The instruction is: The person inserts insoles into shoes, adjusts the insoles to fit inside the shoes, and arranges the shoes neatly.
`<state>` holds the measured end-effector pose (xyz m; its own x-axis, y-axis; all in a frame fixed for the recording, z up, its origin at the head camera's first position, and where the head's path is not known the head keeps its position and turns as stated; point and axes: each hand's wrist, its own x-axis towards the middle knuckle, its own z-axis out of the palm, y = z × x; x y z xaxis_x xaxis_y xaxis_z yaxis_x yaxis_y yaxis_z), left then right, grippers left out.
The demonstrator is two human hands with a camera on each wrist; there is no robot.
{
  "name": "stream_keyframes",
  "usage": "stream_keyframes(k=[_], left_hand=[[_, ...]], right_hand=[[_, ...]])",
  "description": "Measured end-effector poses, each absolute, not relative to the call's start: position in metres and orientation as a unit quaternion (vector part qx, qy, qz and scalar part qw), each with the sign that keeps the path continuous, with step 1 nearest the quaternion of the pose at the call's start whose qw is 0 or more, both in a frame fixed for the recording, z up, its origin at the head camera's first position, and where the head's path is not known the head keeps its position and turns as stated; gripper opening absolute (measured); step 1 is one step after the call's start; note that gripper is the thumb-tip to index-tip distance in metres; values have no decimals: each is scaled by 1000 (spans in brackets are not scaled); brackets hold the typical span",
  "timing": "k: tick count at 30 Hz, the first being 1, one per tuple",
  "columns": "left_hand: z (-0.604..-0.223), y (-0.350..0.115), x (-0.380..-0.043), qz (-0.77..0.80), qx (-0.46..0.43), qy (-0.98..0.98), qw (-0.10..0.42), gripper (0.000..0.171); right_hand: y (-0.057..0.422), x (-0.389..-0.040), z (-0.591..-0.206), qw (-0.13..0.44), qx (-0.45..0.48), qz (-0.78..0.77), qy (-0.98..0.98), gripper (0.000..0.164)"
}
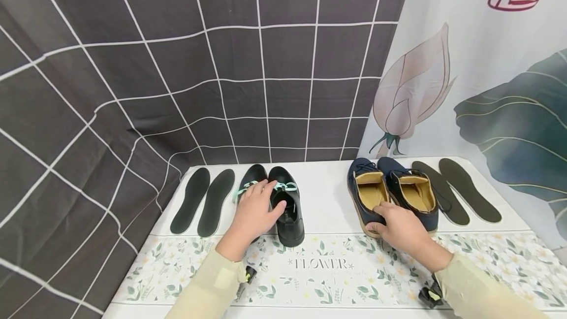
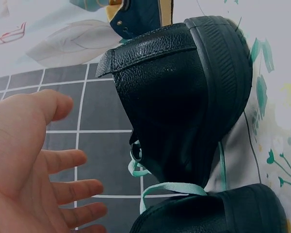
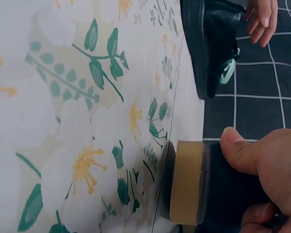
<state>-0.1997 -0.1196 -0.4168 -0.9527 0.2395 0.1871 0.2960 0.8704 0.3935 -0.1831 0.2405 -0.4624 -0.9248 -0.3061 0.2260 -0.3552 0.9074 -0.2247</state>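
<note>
My left hand (image 1: 257, 208) is over a pair of black lace-up shoes with mint-green laces, its fingers spread and holding nothing. In the left wrist view, that hand (image 2: 48, 165) is apart from the nearer black shoe (image 2: 160, 92). The right-hand black shoe (image 1: 291, 236) faces away, upright on the table. At the heel of the left navy shoe (image 1: 352, 186), my right hand (image 1: 400, 228) pinches the collar, thumb outside and fingers toward the tan inside. The shoe's ribbed tan sole (image 3: 186, 182) shows in the right wrist view. Beside it is the other navy shoe (image 1: 428, 219).
Two black insoles (image 1: 217, 203) lie left of the black shoes. A second pair of dark insoles (image 1: 469, 188) lies right of the navy shoes. A floral strip (image 1: 319, 289) runs along the table's front, and a dark grid-patterned cloth (image 1: 288, 97) hangs behind.
</note>
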Motion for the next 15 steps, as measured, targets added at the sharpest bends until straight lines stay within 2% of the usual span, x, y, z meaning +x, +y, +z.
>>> stream_keyframes(k=[15], left_hand=[[-415, -101, -203, -256, -154, -954, 40, 62]], right_hand=[[234, -178, -451, 151, 193, 144, -959, 29]])
